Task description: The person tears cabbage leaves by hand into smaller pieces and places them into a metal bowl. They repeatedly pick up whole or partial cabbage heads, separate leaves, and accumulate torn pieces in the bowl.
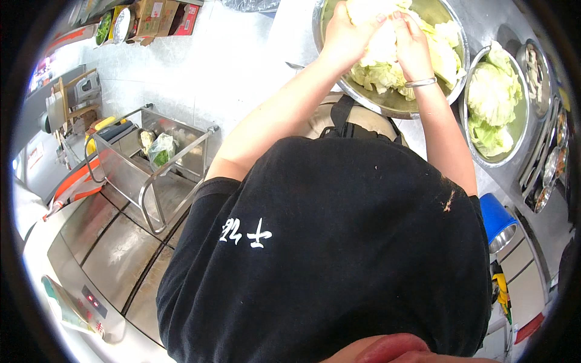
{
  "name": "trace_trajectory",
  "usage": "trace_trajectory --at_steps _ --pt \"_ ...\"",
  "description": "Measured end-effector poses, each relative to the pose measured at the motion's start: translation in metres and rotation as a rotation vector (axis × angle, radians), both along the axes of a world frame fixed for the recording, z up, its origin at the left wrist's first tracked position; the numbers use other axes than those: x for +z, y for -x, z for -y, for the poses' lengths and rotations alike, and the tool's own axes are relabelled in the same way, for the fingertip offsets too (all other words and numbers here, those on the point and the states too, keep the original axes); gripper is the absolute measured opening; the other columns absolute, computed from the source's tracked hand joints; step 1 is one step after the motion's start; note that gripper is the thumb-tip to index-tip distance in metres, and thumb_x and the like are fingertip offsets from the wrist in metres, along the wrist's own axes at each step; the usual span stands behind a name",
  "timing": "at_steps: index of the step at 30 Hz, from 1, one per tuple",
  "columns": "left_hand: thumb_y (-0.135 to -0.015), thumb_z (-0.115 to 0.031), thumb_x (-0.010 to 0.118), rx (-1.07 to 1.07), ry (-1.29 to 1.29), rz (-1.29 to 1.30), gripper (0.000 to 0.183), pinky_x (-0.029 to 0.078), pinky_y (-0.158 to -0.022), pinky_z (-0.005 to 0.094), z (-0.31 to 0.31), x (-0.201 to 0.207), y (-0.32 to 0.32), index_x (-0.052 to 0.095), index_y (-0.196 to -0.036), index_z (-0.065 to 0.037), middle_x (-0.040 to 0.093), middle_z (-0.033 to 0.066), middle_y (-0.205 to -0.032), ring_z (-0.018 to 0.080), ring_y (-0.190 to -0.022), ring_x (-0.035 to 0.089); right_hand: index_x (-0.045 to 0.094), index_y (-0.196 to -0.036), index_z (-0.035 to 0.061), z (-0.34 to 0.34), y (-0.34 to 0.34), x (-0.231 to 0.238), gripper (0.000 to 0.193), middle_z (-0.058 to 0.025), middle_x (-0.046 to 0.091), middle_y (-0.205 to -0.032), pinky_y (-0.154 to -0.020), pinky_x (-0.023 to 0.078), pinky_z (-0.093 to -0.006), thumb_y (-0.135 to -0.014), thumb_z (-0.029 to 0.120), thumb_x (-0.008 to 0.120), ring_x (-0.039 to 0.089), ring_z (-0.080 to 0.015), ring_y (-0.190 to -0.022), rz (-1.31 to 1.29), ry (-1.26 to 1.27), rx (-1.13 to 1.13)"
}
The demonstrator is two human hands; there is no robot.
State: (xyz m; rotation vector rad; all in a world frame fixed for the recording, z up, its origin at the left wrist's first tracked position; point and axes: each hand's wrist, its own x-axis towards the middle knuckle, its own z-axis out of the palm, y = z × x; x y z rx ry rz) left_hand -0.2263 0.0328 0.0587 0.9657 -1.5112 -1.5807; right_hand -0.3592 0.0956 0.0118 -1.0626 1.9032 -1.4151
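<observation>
At the top of the head view, both hands are over a large metal bowl (387, 111) that holds pale green and yellow cabbage leaves (448, 54). Between them is a pale piece of cabbage (380, 49). My left hand (351, 35) grips its left side, the thumb pointing toward the other hand. On the right side, my right hand (413, 48), with a bracelet at the wrist, pinches the same piece. The fingertips almost meet, and some fingers are hidden behind the leaf.
Right of the bowl stands an oval metal basin (525, 118) with cabbage (495, 91), beside a pan of pale slices (535, 72). A blue bucket (497, 221) is below. A metal cart (130, 172) with bagged greens (162, 151) stands left; cardboard boxes (156, 19) lie beyond.
</observation>
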Motion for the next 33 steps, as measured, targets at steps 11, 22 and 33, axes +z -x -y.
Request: trace_trajectory --at_steps 11,22,33 --pt "-0.098 -0.021 0.062 -0.089 -0.461 -0.299 0.050 0.054 -0.089 0.0307 0.007 -0.055 -0.003 0.044 -0.140 -0.002 0.058 0.0106 -0.130 0.0179 -0.110 0.062 0.046 -0.142 0.0042 -0.007 0.006 -0.018 0.044 -0.0076 0.066 -0.088 -0.040 0.045 -0.0240 -0.102 0.024 0.051 0.059 -0.0105 -0.053 0.887 -0.040 0.010" --pt "-0.094 -0.016 0.066 -0.301 -0.476 -0.257 0.053 0.050 -0.098 0.0337 0.028 -0.035 -0.005 0.042 -0.139 0.000 0.058 0.0128 -0.130 0.0204 -0.117 0.058 0.059 -0.124 0.0097 0.004 0.041 0.017 0.033 0.0011 0.060 -0.078 -0.038 0.032 -0.0216 -0.104 0.034 0.047 0.046 -0.0053 -0.049 0.907 -0.194 0.258" --pt "-0.084 -0.027 0.078 -0.399 0.046 0.310 0.068 0.051 -0.095 0.0362 0.039 -0.038 -0.016 0.044 -0.133 0.006 0.064 0.0214 -0.121 0.0268 -0.113 0.063 0.059 -0.129 0.0144 0.009 0.061 0.002 0.044 -0.0064 0.060 -0.130 -0.075 0.057 -0.0466 -0.100 0.044 0.044 0.057 -0.0239 -0.114 0.477 -0.548 0.368"
